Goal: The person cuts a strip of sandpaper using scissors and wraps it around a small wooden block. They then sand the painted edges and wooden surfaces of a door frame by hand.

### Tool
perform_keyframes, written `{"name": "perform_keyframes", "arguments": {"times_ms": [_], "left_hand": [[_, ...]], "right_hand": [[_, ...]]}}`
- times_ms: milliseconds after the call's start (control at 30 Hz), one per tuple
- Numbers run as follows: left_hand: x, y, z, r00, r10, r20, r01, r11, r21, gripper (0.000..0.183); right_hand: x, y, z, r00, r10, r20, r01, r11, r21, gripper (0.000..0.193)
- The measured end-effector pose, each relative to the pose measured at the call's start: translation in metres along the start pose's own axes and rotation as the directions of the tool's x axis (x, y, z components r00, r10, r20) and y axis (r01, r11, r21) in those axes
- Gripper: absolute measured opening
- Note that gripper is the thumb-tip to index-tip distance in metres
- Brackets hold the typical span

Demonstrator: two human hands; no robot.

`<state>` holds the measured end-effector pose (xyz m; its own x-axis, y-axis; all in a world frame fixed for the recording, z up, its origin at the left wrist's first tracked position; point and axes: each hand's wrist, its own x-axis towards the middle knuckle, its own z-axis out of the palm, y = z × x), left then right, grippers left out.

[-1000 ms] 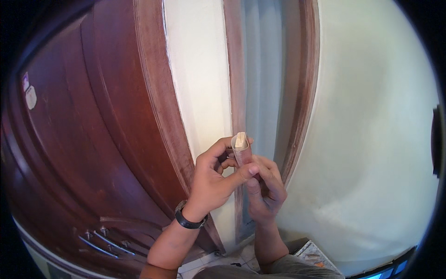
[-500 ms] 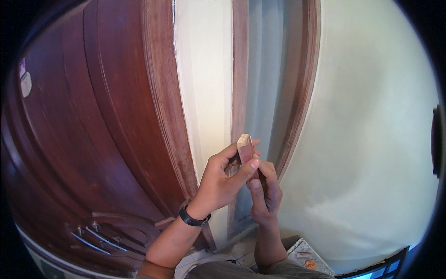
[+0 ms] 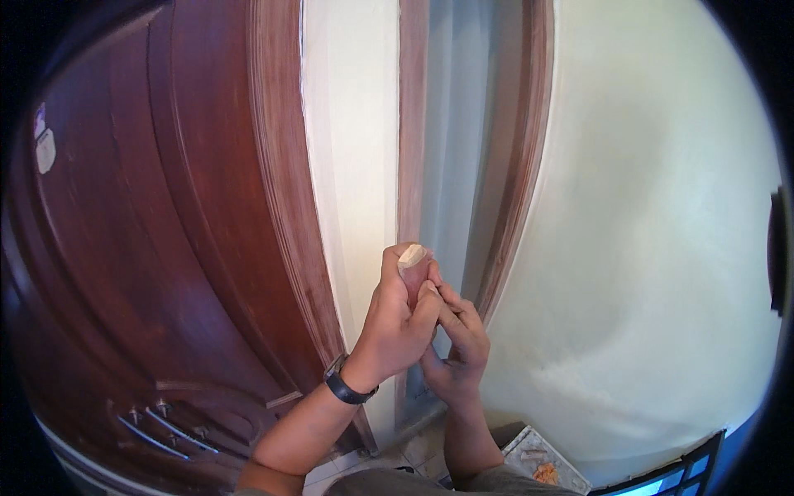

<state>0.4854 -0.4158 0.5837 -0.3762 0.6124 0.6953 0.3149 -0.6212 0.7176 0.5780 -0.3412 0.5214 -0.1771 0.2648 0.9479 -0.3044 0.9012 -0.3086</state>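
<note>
Both hands are raised in front of a wooden window frame, holding a sanding block (image 3: 418,279). It looks like a small pale wood piece wrapped in reddish-brown sandpaper, its bare wood end pointing up. My left hand (image 3: 395,324), with a dark band on the wrist, is closed around it, the thumb pressed along the paper. Against the block's right side and lower part my right hand (image 3: 460,347) is closed, its fingers bent over near the left thumb. The lower end of the block is hidden by the fingers.
A dark red-brown door (image 3: 198,248) with metal pull handles (image 3: 169,434) fills the left. The wooden window frame (image 3: 519,165) stands beside a pale green wall (image 3: 645,231). A speckled white surface (image 3: 521,455) with orange bits sits low right, near a dark barred frame (image 3: 695,467).
Both hands and the block have shifted slightly left in view. The left fingers have wrapped more closely around the block, and the right hand's fingers have moved over its side.
</note>
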Motion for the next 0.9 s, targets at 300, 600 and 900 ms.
{"name": "perform_keyframes", "arguments": {"times_ms": [300, 600, 900], "left_hand": [[0.024, 0.030, -0.013, 0.984, -0.049, 0.174, 0.032, 0.994, 0.102, 0.040], [0.001, 0.086, -0.045, 0.976, 0.202, 0.082, -0.215, 0.830, 0.514, 0.110], [0.024, 0.077, -0.093, 0.832, 0.554, -0.004, -0.184, 0.283, 0.941, 0.092]], "right_hand": [[0.026, 0.003, 0.002, 0.989, 0.123, -0.086, -0.095, 0.958, 0.272, 0.062], [0.164, 0.039, 0.072, 0.860, -0.118, -0.496, 0.114, 0.993, -0.038, 0.052], [0.193, 0.061, 0.089, 0.883, -0.195, -0.428, 0.110, 0.971, -0.214, 0.048]]}}
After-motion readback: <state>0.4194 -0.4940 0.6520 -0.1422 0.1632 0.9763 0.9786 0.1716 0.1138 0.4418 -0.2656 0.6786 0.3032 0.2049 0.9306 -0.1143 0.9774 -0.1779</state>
